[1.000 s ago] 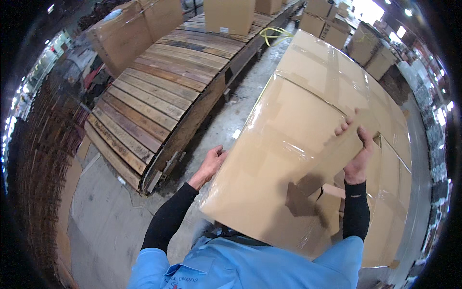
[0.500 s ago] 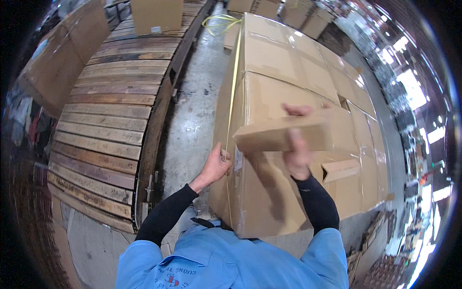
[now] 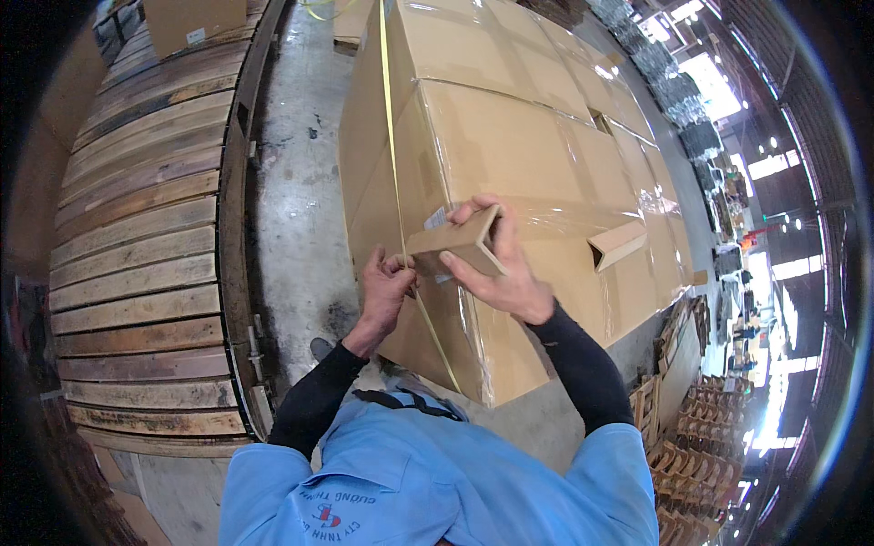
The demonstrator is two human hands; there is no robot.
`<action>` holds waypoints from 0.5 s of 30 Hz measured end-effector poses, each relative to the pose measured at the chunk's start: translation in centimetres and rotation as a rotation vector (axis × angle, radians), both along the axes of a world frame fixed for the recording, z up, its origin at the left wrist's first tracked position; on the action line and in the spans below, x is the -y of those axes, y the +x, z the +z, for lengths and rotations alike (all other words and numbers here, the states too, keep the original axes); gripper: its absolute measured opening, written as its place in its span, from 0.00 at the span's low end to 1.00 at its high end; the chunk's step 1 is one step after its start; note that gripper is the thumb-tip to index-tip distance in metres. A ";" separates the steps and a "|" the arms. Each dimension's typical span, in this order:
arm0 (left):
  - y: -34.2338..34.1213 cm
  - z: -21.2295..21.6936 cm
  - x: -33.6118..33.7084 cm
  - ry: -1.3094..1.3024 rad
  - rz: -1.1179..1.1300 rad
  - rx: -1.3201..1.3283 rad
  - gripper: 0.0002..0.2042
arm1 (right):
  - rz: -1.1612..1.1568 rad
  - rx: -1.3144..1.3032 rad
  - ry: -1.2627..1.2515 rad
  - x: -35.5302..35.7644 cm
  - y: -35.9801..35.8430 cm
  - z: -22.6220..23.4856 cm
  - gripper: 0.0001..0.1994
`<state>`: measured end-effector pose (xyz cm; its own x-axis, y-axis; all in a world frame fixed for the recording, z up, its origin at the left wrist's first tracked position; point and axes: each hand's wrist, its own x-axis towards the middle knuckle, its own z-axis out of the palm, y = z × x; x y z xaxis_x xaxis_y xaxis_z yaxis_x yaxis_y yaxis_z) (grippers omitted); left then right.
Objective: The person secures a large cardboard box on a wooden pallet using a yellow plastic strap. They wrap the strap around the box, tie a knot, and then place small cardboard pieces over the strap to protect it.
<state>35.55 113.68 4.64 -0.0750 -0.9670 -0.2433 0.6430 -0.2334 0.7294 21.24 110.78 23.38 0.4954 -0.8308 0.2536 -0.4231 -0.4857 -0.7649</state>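
Observation:
A large stack of brown cardboard cartons (image 3: 510,136) wrapped in clear film stands in front of me. A yellow strap (image 3: 393,155) runs over its top and down its near side. My right hand (image 3: 501,268) grips an L-shaped cardboard corner protector (image 3: 455,244) held against the near upper edge of the stack. My left hand (image 3: 387,291) pinches the yellow strap just left of that protector. A second cardboard corner protector (image 3: 619,244) sits on the same edge farther right.
A long wooden-slat platform (image 3: 137,227) lies to my left, with a cardboard box (image 3: 196,23) on its far end. Wet concrete floor (image 3: 296,200) runs between it and the stack. Stacked wooden pieces (image 3: 692,446) lie at the lower right.
My right hand has brought the corner protector down onto the stack's near edge. My left hand moved from the carton's side to the yellow strap. My view shifted closer over the stack.

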 end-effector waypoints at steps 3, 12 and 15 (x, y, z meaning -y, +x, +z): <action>0.8 -0.3 0.2 0.044 -0.015 -0.086 0.39 | 0.031 -0.028 0.021 1.0 -0.4 -1.5 0.44; -2.3 -8.9 4.6 0.257 0.106 0.117 0.26 | 0.125 0.004 -0.108 2.2 -1.1 -2.3 0.41; -3.5 -9.6 7.0 0.183 0.132 0.014 0.22 | 0.136 0.034 -0.020 2.6 -0.8 -2.0 0.27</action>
